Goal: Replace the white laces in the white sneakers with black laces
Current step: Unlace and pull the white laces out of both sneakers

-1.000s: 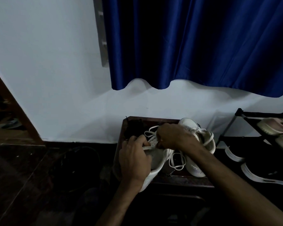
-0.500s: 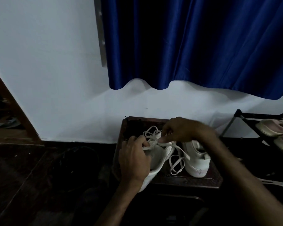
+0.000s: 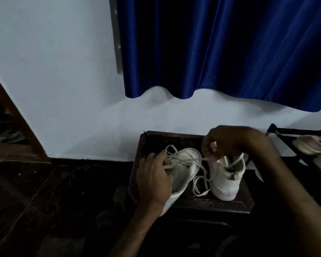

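White lace (image 3: 194, 160) stretches sideways from gripped sneaker (image 3: 183, 176) to pinching right hand (image 3: 228, 143).

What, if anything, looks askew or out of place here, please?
The left sneaker is tilted, heel overhanging the table's front edge, held by the left hand. Its lace loops loose beside the right sneaker.
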`<state>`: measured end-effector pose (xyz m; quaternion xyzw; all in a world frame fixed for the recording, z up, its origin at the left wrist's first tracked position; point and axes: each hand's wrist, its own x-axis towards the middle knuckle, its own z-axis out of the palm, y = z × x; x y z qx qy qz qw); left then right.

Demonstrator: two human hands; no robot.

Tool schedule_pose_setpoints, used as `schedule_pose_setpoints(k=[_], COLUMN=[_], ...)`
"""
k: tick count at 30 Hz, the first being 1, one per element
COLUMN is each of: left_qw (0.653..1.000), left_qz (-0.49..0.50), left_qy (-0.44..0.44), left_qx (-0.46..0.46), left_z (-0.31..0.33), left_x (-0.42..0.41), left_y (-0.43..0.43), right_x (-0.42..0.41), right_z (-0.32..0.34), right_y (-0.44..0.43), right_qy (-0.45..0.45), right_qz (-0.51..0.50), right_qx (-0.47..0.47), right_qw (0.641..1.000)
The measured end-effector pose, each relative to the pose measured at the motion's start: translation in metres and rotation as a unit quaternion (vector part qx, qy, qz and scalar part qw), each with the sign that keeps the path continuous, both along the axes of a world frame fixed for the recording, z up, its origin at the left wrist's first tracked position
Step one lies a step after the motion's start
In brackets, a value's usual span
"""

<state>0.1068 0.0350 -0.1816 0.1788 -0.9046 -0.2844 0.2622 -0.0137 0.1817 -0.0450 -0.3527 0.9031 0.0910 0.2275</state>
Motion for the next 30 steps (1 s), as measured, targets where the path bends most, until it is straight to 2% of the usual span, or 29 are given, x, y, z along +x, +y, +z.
schedule_pose_setpoints(k=[2, 7, 9, 11, 13, 17, 20, 21, 22, 24, 25, 28, 30], left_qw=[1.0, 1.0, 1.0, 1.0, 1.0, 1.0, 1.0, 1.0, 1.0, 0.999, 0.999, 0.992, 0.987], left_qz=[-0.005, -0.016, -0.019, -0.017, -0.011, -0.011, -0.009, -0.008, -0.008, -0.012, -0.014, -0.015, -0.009], left_qy=[0.001, -0.001, -0.001, -0.004, -0.003, 0.003, -0.002, -0.001, 0.0, 0.005, 0.009, 0.016, 0.019], left_qx=[0.007, 0.003, 0.008, 0.007, 0.002, -0.002, -0.001, -0.001, 0.003, 0.029, 0.049, 0.121, 0.157], left_z=[0.0, 0.004, 0.004, 0.001, 0.0, 0.0, 0.0, -0.001, -0.002, -0.004, -0.005, -0.005, -0.005], left_x=[0.001, 0.002, 0.002, 0.002, 0.001, 0.001, 0.002, 0.002, 0.002, 0.001, 0.001, 0.0, -0.001], left_y=[0.0, 0.001, 0.0, -0.001, 0.0, 0.001, 0.001, 0.001, 0.0, -0.001, -0.002, -0.001, 0.003], right_x=[-0.001, 0.008, 0.007, 0.001, -0.004, -0.008, -0.005, -0.007, -0.008, -0.013, -0.013, -0.01, -0.005], right_z=[0.017, 0.062, 0.072, 0.076, 0.076, 0.049, 0.016, 0.0, -0.015, -0.048, -0.061, -0.084, -0.087], right_y=[0.014, 0.054, 0.067, 0.077, 0.076, 0.045, 0.014, 0.004, -0.004, -0.019, -0.023, -0.032, -0.034], right_qy=[-0.016, -0.056, -0.061, -0.048, -0.013, -0.061, -0.092, -0.079, -0.036, 0.103, 0.149, 0.175, 0.154], right_qz=[-0.003, 0.039, 0.025, 0.006, -0.027, -0.102, -0.169, -0.179, -0.173, -0.141, -0.136, -0.117, -0.105], right_qx=[-0.034, -0.232, -0.344, -0.471, -0.515, -0.483, -0.508, -0.496, -0.457, -0.352, -0.318, -0.26, -0.218], right_qw=[0.999, 0.97, 0.937, 0.881, 0.857, 0.867, 0.84, 0.846, 0.872, 0.92, 0.926, 0.942, 0.958])
